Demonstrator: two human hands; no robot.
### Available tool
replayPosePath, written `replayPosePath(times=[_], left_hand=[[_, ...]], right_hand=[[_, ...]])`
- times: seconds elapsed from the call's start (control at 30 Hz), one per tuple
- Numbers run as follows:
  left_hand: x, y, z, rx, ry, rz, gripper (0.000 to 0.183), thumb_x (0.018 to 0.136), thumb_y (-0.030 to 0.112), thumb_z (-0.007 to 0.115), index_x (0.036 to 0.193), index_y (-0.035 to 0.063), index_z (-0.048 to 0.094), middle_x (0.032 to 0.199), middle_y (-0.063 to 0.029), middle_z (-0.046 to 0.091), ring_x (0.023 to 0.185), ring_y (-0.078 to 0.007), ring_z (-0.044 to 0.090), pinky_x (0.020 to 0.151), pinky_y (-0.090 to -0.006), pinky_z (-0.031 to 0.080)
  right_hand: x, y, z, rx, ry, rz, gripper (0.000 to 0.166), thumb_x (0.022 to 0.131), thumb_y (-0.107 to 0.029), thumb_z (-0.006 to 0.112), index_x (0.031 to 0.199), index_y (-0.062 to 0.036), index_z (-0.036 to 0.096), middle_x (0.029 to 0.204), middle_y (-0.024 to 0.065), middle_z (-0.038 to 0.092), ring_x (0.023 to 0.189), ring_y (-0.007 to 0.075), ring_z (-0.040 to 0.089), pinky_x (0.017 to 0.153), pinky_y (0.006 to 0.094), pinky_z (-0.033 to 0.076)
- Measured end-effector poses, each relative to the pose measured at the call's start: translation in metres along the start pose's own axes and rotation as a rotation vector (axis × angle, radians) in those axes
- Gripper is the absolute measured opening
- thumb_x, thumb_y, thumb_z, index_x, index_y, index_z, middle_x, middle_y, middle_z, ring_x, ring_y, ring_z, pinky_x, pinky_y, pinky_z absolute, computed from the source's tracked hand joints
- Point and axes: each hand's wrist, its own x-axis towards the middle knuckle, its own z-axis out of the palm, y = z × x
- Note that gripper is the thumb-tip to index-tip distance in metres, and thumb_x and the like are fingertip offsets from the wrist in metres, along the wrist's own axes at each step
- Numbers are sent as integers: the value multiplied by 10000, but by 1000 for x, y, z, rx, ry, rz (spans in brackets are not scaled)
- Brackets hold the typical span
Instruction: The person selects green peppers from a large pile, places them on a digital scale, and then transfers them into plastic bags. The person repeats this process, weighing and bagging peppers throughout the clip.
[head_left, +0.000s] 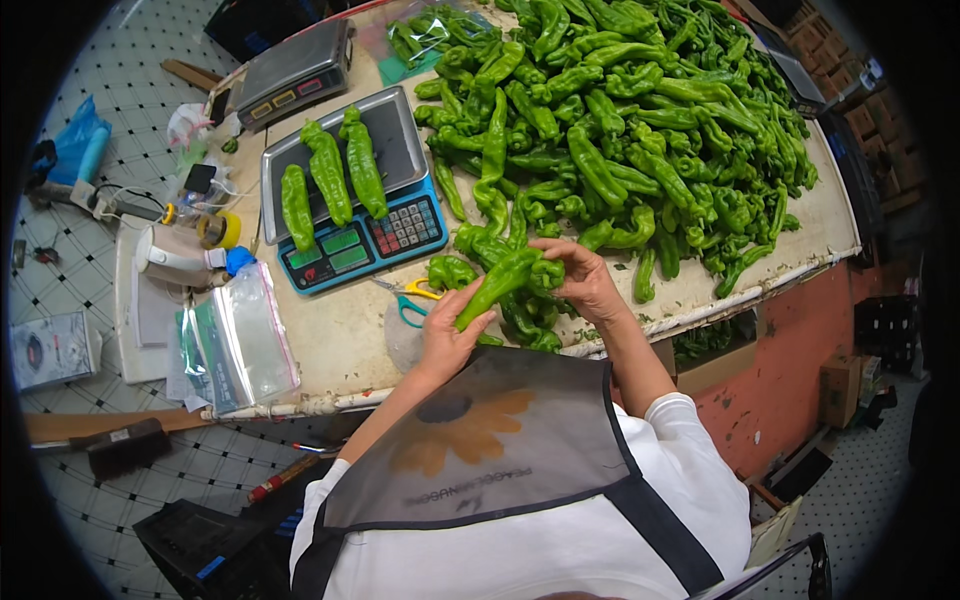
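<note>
A long green pepper (501, 283) is held between both hands over the table's near edge. My left hand (452, 322) grips its lower tip, while my right hand (581, 276) has its fingers at the stem end. Three green peppers, one of them (327, 172), lie side by side on the metal pan (400, 142) of a blue digital scale (409, 232), left of the hands. A large heap of green peppers (637, 112) spreads behind and to the right. Scissors (411, 309) with yellow and teal handles lie beside my left hand, partly hidden.
Clear plastic bags (255, 337) lie at the table's left front. Near them are a white handheld device (176, 259) and tape rolls (219, 229). Another scale (296, 71) stands at the back left. A cardboard box with peppers (716, 367) sits under the table's edge.
</note>
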Motion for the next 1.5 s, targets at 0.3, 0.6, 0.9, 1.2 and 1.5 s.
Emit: replayPosePath(times=[0.3,0.6,0.9,1.2,1.5], left_hand=[[1,2,-11,-582,-242,-554,317,964,230,569,1154,-20,616,823,-113,677,572,-133,558,513,-224,424],[10,13,-21,-1010,-307,-854,353,1016,308,426,1121,-2,558,775,-167,658,435,-121,463,351,-223,290],[18,-3,-30,-1054,-188,-905,354,1000,385,460,1032,57,589,775,-106,652,457,-115,481,390,-220,344],[134,-12,-127,-156,322,-360,317,939,335,613,1044,36,630,652,-6,553,528,-100,525,475,-239,420],[172,-57,-170,1175,496,-153,346,909,342,593,1159,104,618,951,-164,639,861,-372,623,729,-503,502]], right_hand=[[1,5,4,-28,138,296,461,932,-136,625,1364,-38,498,1204,45,611,1013,133,588,860,283,491],[5,8,1,-15,222,256,377,1012,-225,485,1311,2,523,1169,52,614,976,137,593,845,324,496],[-9,21,6,-1346,130,79,431,786,-304,762,1094,-60,584,1090,138,559,1028,356,540,868,429,458],[-15,62,-37,-1098,212,282,421,860,-287,698,1163,-21,574,1110,203,578,1023,393,569,856,433,468],[-12,30,-22,-590,388,167,436,962,-264,603,1317,-24,522,1092,157,639,1005,240,632,782,374,513]])
